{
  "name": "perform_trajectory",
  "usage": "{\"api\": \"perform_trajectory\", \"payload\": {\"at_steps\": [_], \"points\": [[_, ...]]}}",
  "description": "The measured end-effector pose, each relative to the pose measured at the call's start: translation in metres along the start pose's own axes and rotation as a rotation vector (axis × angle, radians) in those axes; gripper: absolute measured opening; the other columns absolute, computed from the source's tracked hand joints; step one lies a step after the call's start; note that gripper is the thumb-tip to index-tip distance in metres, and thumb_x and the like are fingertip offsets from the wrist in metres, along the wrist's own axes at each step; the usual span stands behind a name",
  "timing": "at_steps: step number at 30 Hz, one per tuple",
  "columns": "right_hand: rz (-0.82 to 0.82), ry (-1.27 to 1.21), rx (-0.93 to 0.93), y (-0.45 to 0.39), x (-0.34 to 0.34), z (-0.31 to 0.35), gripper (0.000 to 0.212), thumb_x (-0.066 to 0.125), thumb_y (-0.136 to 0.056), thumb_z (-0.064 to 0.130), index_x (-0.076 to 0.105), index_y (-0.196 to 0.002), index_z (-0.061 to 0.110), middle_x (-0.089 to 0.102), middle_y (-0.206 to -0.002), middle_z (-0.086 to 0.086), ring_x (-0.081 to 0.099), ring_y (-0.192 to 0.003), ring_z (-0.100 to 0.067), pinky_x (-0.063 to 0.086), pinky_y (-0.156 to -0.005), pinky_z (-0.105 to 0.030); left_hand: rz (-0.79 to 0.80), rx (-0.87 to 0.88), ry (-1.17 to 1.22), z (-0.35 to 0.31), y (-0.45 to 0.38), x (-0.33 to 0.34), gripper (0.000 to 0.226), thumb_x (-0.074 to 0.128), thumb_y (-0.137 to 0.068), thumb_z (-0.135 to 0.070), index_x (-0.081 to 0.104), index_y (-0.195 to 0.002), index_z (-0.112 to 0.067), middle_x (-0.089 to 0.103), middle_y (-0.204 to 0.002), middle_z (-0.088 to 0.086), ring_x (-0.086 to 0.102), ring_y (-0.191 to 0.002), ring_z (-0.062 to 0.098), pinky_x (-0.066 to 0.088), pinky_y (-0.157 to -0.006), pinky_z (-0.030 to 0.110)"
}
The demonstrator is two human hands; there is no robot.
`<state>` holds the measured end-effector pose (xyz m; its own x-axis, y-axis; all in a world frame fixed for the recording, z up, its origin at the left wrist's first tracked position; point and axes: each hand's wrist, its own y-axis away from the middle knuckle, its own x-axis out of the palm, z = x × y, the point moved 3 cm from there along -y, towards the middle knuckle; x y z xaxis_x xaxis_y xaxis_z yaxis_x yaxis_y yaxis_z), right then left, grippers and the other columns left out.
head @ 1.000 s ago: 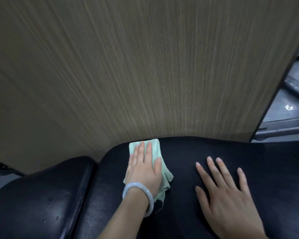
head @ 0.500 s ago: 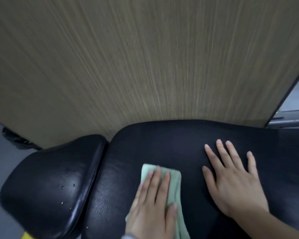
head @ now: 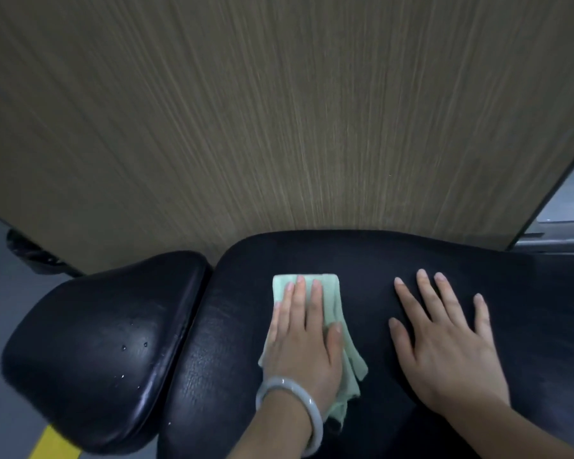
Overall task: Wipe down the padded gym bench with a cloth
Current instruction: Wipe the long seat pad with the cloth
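Note:
The black padded gym bench [head: 378,260] fills the lower part of the head view, its long pad running to the right. A separate black seat pad [head: 96,342] with a few water drops lies at its left end. A folded pale green cloth [head: 328,293] lies on the long pad. My left hand [head: 307,342], with a pale bangle on the wrist, presses flat on the cloth with fingers pointing away from me. My right hand [head: 444,342] rests flat on the bare pad to the right, fingers spread, holding nothing.
A brown wood-grain wall panel [head: 279,111] rises directly behind the bench. Grey floor [head: 0,293] with a yellow stripe [head: 55,445] shows at lower left. A dark object [head: 30,256] sits at the wall's foot on the left. Grey metal equipment [head: 564,226] appears at far right.
My left hand drew the cloth back from the pad's far edge toward me, then pushed it forward again. The camera view shifted down and left. My right hand stayed flat on the pad.

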<state>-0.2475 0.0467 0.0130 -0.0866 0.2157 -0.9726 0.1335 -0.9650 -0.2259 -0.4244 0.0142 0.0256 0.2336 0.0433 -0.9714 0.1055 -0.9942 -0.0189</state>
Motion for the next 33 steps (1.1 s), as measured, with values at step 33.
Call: {"api": "perform_trajectory", "payload": {"at_steps": [33], "points": [[0.308,-0.046,0.002,-0.001,-0.016,0.002,0.060,0.008,-0.096,0.051,-0.001,-0.152,0.033,-0.005,-0.161,0.003,-0.013,-0.147,-0.016,-0.009,-0.116,-0.049,-0.012,-0.021,0.073,0.008,0.114,0.000,0.061,0.031,-0.093,-0.039,0.034,-0.148,-0.011,0.029,-0.155,0.007,0.018,-0.144,0.016,0.014,-0.112,0.035]]}}
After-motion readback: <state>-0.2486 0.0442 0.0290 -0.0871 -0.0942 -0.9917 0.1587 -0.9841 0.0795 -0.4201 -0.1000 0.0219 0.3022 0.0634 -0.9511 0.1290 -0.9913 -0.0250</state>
